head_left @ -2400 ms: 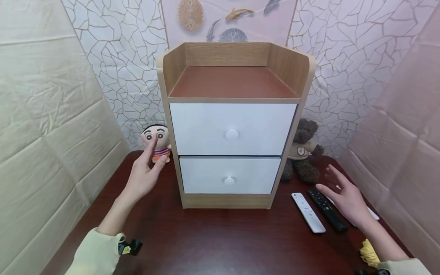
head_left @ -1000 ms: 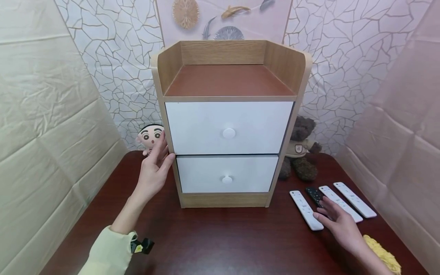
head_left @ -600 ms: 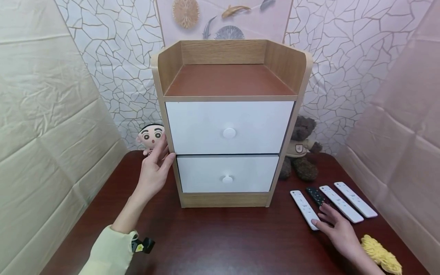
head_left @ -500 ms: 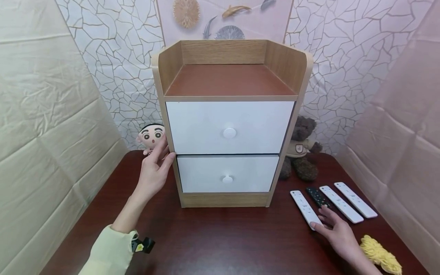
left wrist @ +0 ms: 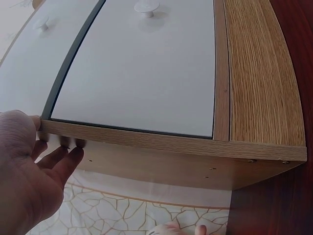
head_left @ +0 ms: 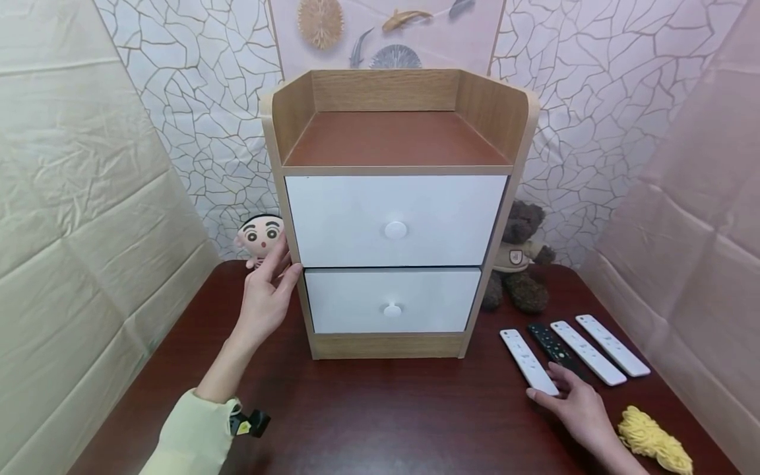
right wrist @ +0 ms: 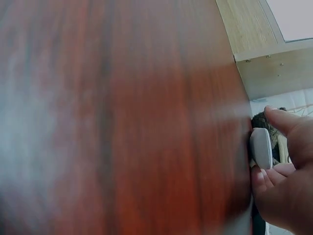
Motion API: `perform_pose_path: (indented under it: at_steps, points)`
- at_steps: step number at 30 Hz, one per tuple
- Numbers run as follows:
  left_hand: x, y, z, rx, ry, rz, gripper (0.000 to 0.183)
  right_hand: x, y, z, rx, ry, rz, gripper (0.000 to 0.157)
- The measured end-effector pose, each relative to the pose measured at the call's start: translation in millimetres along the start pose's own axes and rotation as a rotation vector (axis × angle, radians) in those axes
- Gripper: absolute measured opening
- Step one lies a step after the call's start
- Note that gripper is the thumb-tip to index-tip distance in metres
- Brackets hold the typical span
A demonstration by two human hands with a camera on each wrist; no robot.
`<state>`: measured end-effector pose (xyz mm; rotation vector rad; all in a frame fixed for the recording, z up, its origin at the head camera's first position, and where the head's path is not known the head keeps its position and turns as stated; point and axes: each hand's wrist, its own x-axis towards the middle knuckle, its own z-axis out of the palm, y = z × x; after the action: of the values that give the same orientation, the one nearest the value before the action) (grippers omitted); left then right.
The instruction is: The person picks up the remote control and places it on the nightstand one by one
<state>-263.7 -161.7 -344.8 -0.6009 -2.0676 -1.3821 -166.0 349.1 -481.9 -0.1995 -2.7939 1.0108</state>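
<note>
A wooden nightstand (head_left: 388, 346) with two white drawers stands at the middle of the table. My left hand (head_left: 265, 300) grips its left side edge, with the thumb at the front edge and the fingers against the outer side panel, as the left wrist view shows. At the right, my right hand (head_left: 578, 409) is around the near end of the leftmost white remote control (head_left: 527, 359), thumb on its left and fingers on its right. In the right wrist view that remote's end (right wrist: 261, 147) lies between thumb and fingers, with a gap below the thumb.
A black remote (head_left: 552, 346) and two more white remotes (head_left: 588, 351) (head_left: 613, 344) lie alongside. Yellow yarn (head_left: 653, 439) is at the lower right. A plush doll (head_left: 260, 237) and a brown teddy bear (head_left: 525, 290) sit beside the nightstand, before a patterned backdrop.
My left hand has moved right from near the doll onto the nightstand's edge. My right hand has come down and left from over the remotes to the leftmost white one's near end.
</note>
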Motion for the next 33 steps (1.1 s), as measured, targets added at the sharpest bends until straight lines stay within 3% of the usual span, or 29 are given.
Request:
perform_pose_path:
  at_steps: [10,18,33]
  points:
    - [0.1,0.6,0.3,-0.003,-0.005,-0.010,0.062,1.1,3.6,7.8,-0.044,0.030,-0.012,0.083]
    - [-0.2,1.1,-0.3,0.015,0.000,-0.004,0.061,-2.1,5.5,14.6,-0.050,0.117,-0.050,0.076]
    - [-0.1,-0.5,0.3,0.020,0.006,-0.004,0.061,-0.6,5.1,21.4,-0.094,0.224,-0.002,0.056]
